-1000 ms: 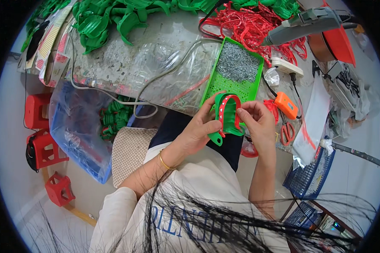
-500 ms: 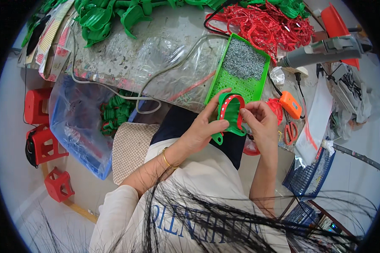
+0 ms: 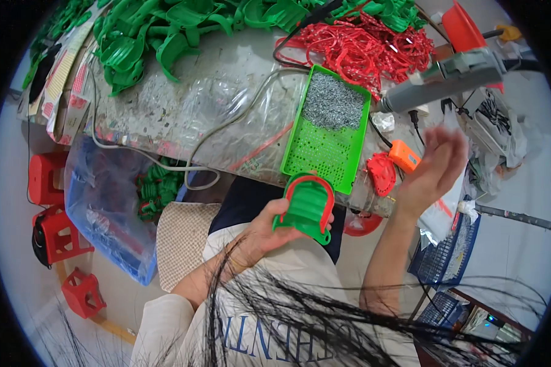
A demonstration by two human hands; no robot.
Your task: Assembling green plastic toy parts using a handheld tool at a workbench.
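My left hand is closed around the lower left side of a green curved plastic shell, whose ridged hollow faces up. A red band runs along its arched rim, and a small tab with a hole sticks out at its lower right. My right hand is raised to the right, fingers stretched and slightly blurred, with nothing visible in it. Beyond it lies a grey handheld power tool with a black cable. Past the shell, a green perforated tray holds a heap of small silvery metal pieces.
Red plastic strips and green shells are heaped at the back of the worktable. An orange box and a red piece lie right of the tray. A grey cable loops over the edge. A plastic-lined blue crate stands left.
My right hand has let go of the shell and moved up and right toward the grey tool. My left hand keeps the shell, lower and turned so its hollow shows.
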